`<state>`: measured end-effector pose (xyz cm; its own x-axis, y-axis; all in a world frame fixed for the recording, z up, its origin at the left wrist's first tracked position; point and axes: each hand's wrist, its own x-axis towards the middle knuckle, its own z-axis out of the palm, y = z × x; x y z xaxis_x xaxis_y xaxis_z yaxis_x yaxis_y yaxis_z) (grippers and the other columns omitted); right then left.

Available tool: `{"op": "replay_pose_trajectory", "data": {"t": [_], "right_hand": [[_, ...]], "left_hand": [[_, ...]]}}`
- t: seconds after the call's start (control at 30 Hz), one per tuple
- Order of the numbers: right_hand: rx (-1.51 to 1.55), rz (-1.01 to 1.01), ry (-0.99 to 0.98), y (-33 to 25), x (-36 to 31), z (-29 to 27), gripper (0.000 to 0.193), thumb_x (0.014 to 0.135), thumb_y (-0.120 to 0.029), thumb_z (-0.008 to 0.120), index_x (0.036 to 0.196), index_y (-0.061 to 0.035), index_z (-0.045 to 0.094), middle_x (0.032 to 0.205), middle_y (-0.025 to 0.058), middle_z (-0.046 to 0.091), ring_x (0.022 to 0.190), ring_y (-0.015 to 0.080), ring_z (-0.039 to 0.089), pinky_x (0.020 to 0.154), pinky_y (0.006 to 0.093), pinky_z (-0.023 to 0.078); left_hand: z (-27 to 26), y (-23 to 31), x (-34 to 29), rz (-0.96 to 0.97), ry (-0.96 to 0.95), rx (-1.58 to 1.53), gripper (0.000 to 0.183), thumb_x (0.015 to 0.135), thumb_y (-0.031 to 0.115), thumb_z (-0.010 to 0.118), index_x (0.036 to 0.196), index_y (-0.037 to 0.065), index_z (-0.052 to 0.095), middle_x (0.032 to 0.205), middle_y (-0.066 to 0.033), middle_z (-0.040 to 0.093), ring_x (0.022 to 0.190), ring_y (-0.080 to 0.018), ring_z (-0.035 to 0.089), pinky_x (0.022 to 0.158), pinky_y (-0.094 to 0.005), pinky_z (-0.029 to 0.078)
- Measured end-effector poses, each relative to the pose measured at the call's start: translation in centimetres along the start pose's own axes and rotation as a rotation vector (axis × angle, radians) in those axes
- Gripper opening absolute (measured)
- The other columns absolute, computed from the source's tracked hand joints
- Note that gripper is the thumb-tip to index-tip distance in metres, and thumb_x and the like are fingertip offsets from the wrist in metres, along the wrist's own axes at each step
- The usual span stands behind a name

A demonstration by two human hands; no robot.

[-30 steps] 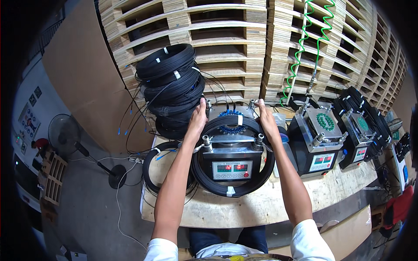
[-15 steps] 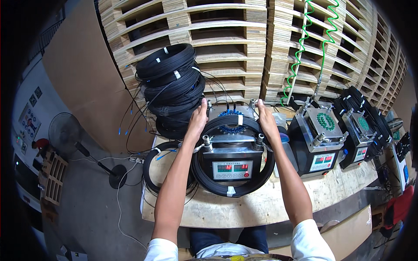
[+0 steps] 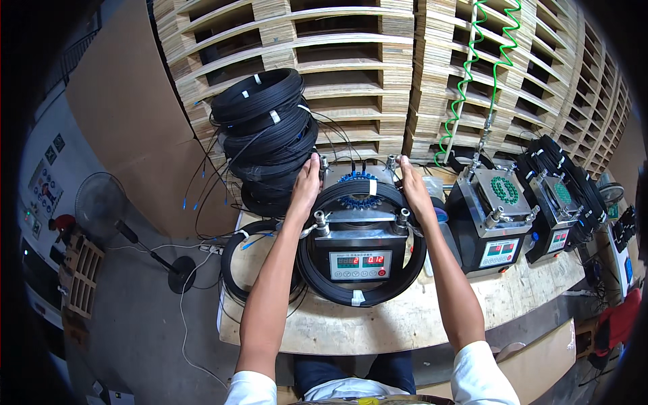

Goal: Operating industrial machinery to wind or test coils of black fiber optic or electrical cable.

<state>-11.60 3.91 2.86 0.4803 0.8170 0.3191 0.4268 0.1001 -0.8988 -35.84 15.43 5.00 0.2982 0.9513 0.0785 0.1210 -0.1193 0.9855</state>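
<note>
In front of me stands a black benchtop machine [image 3: 359,236] with a metal top, likely a fibre connector polisher, with a lit digit panel. A ring of blue connectors [image 3: 358,177] shows on its top. A coil of black cable [image 3: 358,297] hangs around its front, bound with white tape. My left hand [image 3: 307,183] is closed at the rear left corner post, thumb up against it. At the rear right post, my right hand [image 3: 413,187] mirrors it. Both hands' outer fingers are partly hidden, and the forearms pass either side of the coil.
At left rises a stack of black cable coils [image 3: 263,135], with another coil [image 3: 233,270] flat beside it. Two similar machines [image 3: 499,223] with green-ringed tops stand right. Wooden pallets [image 3: 337,74] back the bench [image 3: 378,331]. Green spiral hoses [image 3: 462,81] hang down; a fan [image 3: 101,202] stands left.
The digits on the front machine's panel have changed. The right green hose and its coupling have swung slightly left. Red clothing at far left has shifted. My hands have barely moved.
</note>
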Motion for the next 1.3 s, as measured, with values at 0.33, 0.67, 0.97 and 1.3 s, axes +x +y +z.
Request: {"op": "replay_pose_trajectory", "data": {"t": [0.33, 0.67, 0.97, 1.3], "right_hand": [[-0.145, 0.104, 0.045, -2.2, -0.6, 0.2, 0.072, 0.105, -0.058, 0.035, 0.136, 0.0043, 0.055, 0.134, 0.0245, 0.061, 0.129, 0.0308, 0.055, 0.108, 0.0349, 0.038], [-0.001, 0.067, -0.034, -1.2, -0.1, 0.5, 0.066, 0.107, -0.053, 0.038, 0.142, 0.0013, 0.051, 0.137, 0.0162, 0.061, 0.121, 0.023, 0.058, 0.099, 0.0332, 0.045], [-0.15, 0.098, -0.05, -0.7, 0.2, 0.2, 0.069, 0.106, -0.056, 0.038, 0.14, 0.0025, 0.053, 0.136, 0.0193, 0.06, 0.12, 0.0248, 0.058, 0.102, 0.033, 0.042], [0.031, 0.02, -0.095, -0.1, 0.0, 0.0, 0.073, 0.106, -0.056, 0.036, 0.145, 0.0046, 0.046, 0.148, 0.0173, 0.051, 0.136, 0.0241, 0.047, 0.112, 0.0315, 0.033]], "left_hand": [[-0.3, 0.3, -0.2, -0.056, -0.027, 0.126, 0.081, 0.1, 0.07, 0.033, 0.138, 0.002, 0.053, 0.098, -0.011, 0.061, 0.078, -0.0182, 0.053, 0.075, -0.0336, 0.045], [-0.7, -1.1, 0.6, 0.009, 0.04, 0.126, 0.077, 0.101, 0.067, 0.034, 0.137, 0.003, 0.056, 0.098, -0.0115, 0.063, 0.087, -0.0222, 0.056, 0.084, -0.0347, 0.045], [-0.7, -0.4, 0.4, -0.033, -0.072, 0.164, 0.077, 0.101, 0.067, 0.033, 0.137, 0.002, 0.056, 0.132, -0.0207, 0.062, 0.128, -0.0322, 0.053, 0.109, -0.0377, 0.037], [-0.3, -1.7, 1.4, -0.043, -0.012, 0.126, 0.083, 0.098, 0.07, 0.04, 0.141, 0.001, 0.051, 0.14, -0.0242, 0.055, 0.134, -0.036, 0.049, 0.112, -0.0397, 0.035]]}}
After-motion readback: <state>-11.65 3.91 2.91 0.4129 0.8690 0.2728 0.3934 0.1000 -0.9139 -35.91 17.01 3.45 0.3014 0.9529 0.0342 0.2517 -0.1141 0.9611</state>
